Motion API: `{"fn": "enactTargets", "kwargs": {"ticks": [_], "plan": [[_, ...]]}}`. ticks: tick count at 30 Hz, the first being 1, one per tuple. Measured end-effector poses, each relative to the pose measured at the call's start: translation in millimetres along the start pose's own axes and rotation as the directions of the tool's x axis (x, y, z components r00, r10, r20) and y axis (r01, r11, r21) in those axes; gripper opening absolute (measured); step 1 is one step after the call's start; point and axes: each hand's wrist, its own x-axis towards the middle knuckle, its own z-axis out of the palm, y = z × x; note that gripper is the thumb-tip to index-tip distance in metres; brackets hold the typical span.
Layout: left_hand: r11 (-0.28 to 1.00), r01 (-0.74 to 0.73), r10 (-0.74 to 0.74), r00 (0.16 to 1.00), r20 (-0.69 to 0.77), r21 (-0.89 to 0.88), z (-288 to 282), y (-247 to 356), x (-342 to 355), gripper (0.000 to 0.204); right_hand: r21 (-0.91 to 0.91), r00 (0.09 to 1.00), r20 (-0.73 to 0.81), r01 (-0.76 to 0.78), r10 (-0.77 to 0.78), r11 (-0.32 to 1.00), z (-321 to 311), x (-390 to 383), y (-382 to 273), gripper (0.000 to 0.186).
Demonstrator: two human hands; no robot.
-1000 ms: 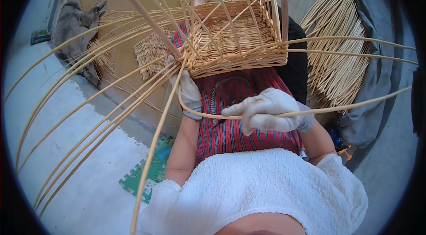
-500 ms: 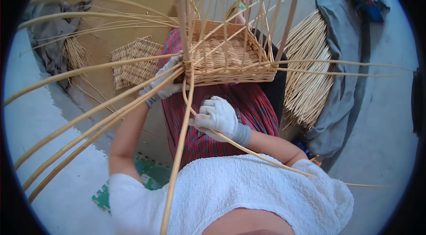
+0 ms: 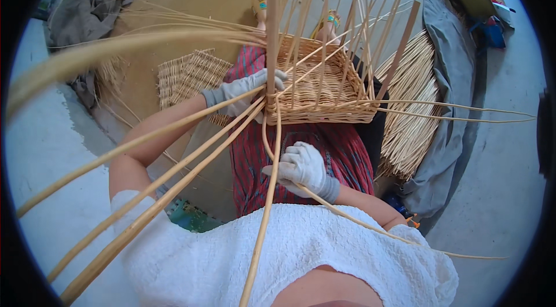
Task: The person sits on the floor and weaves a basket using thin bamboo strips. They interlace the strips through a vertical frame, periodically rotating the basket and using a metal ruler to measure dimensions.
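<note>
A half-woven wicker basket (image 3: 324, 111) rests over my lap, with long stakes standing up from its sides. My left hand (image 3: 246, 91), in a white glove, grips its near left corner beside a flat upright stake (image 3: 271, 23). Several thick willow rods (image 3: 191, 163) fan out from that corner to the left, passing in front of part of this hand. In front of the basket, my gloved right hand (image 3: 302, 167) is closed around one bent willow rod (image 3: 370, 227), whose tail runs back past my right arm. Another rod (image 3: 263, 231) comes straight toward me from the corner.
To the right, a big bundle of peeled rods (image 3: 408, 116) lies on a grey cloth (image 3: 457, 98). A flat woven panel (image 3: 191, 78) is on the floor at left, near a crumpled grey cloth (image 3: 87, 14). Loose rods (image 3: 457, 110) stick out from the basket's right side.
My left hand has shifted up at the basket corner, its fingers now by the flat stake, and my left elbow has swung outward. The right hand keeps its rod. The whole view has shifted somewhat.
</note>
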Motion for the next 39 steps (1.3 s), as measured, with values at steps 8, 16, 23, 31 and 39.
{"fn": "enactTargets", "kwargs": {"ticks": [8,16,23,31,39], "plan": [[0.982,0.043,-0.052,0.998,-0.045,-0.185,15,-18,1,0.069,-0.021,0.981,-0.177,-0.087,0.082,0.996,3,-12,4,0.036],[0.449,0.209,-0.536,0.841,-0.075,-0.869,40,-1,-8,0.025,0.114,0.811,-0.283,-0.502,0.512,0.857,-22,-48,56,0.029],[0.595,0.089,-0.504,0.816,-0.284,-0.799,61,-15,-15,0.054,0.832,0.399,-0.129,-0.455,0.908,0.318,8,-49,119,0.03],[0.895,0.067,-0.387,0.611,-0.691,-0.442,123,11,-5,0.088,0.806,0.383,-0.153,-0.485,0.911,0.34,7,-51,124,0.028],[0.925,0.083,-0.373,0.375,-0.849,-0.37,155,0,3,0.098,0.744,0.455,-0.224,-0.492,0.862,0.453,7,-38,110,0.033]]}}
